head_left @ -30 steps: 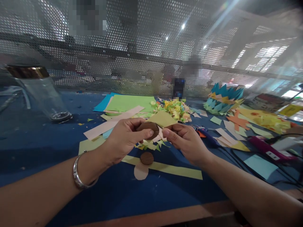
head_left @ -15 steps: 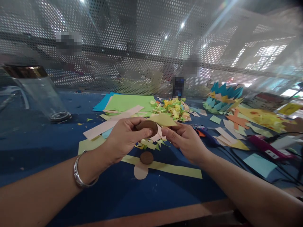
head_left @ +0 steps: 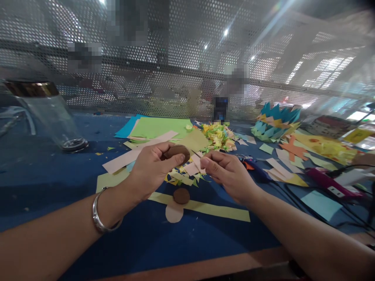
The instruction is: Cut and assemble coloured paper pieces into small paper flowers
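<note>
My left hand (head_left: 155,164), with a silver bangle at the wrist, is closed around a brown disc (head_left: 177,152). A pale yellow-green paper piece (head_left: 195,139) sticks out behind the disc, seemingly held with it. My right hand (head_left: 224,171) is closed in a pinch. From its fingertips a thin dark pointed thing (head_left: 198,155) reaches toward the paper; its kind cannot be made out. Below the hands, a second brown disc (head_left: 181,196) lies on a long yellow-green strip (head_left: 219,210), touching a pale round paper (head_left: 174,212).
Stacked coloured sheets (head_left: 164,128) and a heap of paper scraps (head_left: 218,136) lie behind my hands. A glass bottle (head_left: 51,117) stands at left. At right are a paper crown (head_left: 275,121), a glue gun (head_left: 258,169), a purple power strip (head_left: 331,183) and cables. A perforated screen (head_left: 175,78) borders the back.
The yellow-green paper has moved away from my right fingertips and now sits behind the disc. The left hand has tilted the disc slightly. The thin dark thing now shows.
</note>
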### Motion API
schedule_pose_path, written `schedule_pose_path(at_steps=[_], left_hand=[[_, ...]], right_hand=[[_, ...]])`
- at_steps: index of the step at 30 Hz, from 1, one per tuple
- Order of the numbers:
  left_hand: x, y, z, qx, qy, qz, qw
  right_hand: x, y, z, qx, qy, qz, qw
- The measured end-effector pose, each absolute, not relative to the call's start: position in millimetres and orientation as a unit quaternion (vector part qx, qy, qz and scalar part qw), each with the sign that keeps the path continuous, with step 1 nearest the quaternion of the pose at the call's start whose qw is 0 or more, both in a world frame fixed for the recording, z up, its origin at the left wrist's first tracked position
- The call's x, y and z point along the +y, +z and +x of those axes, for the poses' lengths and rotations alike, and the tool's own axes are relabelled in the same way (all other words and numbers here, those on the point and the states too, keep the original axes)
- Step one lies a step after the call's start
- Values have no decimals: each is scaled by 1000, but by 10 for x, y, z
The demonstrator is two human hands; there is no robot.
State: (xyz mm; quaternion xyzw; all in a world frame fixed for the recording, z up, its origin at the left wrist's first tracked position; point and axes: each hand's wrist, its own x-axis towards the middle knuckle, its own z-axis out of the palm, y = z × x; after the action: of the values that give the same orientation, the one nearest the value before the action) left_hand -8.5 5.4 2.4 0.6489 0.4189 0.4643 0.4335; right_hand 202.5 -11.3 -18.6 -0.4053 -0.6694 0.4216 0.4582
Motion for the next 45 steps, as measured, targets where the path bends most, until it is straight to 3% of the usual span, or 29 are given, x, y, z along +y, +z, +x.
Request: schedule_pose_path(at_steps=[4, 15, 45], left_hand=[[32, 23, -84, 405, 434, 693, 409], [49, -21, -85, 372, 383, 694, 483], [97, -5, -111, 353, 394, 590, 610]], right_hand=[[-112, -182, 2020, -671, 413, -417, 453], [-128, -184, 2007, -666, 415, -421, 455], [-103, -166, 2031, -691, 382, -417, 451]])
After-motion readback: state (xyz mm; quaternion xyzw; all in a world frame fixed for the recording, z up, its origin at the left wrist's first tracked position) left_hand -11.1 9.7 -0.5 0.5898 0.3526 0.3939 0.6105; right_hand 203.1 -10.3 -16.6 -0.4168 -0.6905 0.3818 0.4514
